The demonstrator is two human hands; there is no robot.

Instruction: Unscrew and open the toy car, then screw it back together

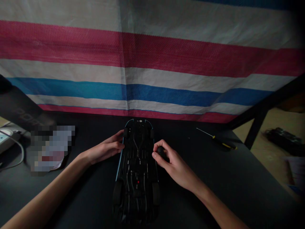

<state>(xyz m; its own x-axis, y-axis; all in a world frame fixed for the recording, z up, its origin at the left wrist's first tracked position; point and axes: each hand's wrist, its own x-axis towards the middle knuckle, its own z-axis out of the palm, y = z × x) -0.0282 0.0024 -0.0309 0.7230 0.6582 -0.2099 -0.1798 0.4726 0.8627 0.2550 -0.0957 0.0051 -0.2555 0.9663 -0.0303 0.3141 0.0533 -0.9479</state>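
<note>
A toy car (139, 159) lies upside down before me, its black underside facing up and thin blue body edges showing along its sides. A small red dot shows on the underside. My left hand (107, 148) grips the car's left side, thumb at the edge and some fingertips hidden behind it. At the car's right side, my right hand (175, 162) is closed around a small black rounded object (162, 152); its full shape is hidden by the fingers. To the right lies a screwdriver (222, 142) with a yellow and black handle and a thin shaft.
Behind the dark table (202, 190) hangs a striped sheet (166, 54). On the left are a blurred flat packet (54, 149), a dark box-like thing (21, 105) and a white power strip (7, 138) with a cable. A black frame bar (257, 124) stands at right.
</note>
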